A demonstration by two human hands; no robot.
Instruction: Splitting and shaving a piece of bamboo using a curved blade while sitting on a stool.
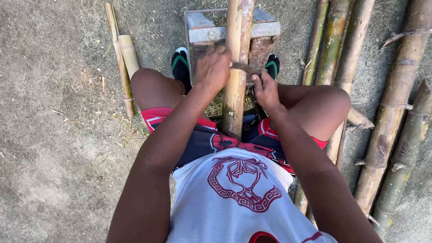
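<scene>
A thick yellow-brown bamboo pole [236,85] runs from between my knees up over a grey wooden stand [265,29]. A dark knife blade [243,67] lies across the pole. My left hand [212,68] is closed around the blade's handle end on the left of the pole. My right hand [265,91] grips the blade's other end on the right of the pole. My sandalled feet rest on either side of the stand.
Several long bamboo poles [391,117] lie on the ground at my right. Two short split bamboo pieces [125,63] lie at the left beside my knee. The ground is grey concrete with scattered shavings [90,112].
</scene>
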